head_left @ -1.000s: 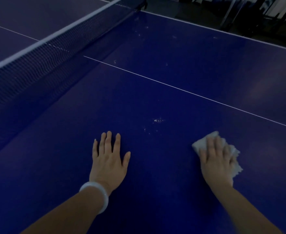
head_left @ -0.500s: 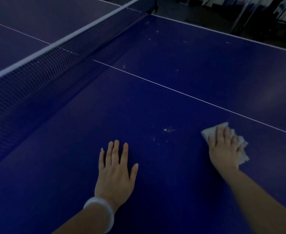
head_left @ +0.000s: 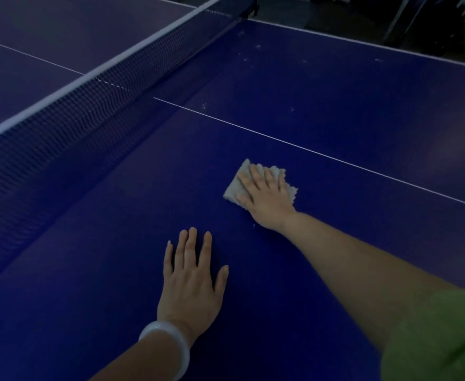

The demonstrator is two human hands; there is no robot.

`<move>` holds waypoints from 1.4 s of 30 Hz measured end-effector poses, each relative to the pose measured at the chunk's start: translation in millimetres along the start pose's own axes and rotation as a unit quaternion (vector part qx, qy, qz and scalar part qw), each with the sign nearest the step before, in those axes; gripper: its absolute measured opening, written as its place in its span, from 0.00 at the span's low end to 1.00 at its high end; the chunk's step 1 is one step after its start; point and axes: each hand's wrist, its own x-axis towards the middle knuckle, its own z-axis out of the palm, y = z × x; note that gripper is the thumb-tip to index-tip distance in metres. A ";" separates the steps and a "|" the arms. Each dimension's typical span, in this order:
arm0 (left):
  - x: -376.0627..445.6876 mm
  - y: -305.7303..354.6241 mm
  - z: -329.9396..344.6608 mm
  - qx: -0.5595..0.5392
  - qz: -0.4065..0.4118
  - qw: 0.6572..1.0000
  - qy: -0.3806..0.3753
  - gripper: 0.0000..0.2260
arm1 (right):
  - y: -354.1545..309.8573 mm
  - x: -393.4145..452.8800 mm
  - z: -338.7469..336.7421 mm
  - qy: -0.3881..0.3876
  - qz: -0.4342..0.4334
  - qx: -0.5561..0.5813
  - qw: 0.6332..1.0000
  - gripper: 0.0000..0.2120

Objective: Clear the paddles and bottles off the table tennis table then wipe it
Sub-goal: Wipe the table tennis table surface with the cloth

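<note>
Under right hand (head_left: 267, 198), cloth (head_left: 235, 185) mostly hidden; left hand (head_left: 191, 279) flat.

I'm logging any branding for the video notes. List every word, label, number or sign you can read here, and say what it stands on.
None: no readable text shows anywhere in this view.
The table tennis table bears only plain white lines.
The net has a plain white top band.
The cloth under the right hand is unmarked.
The bracelet by the left hand is plain.
The dark background beyond the table is too dim to read.
</note>
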 end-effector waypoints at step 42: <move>0.0 2.4 -2.9 -0.013 -0.005 1.000 -0.009 0.33 | -28.6 -155.2 58.3 0.132 0.201 0.025 0.970 0.29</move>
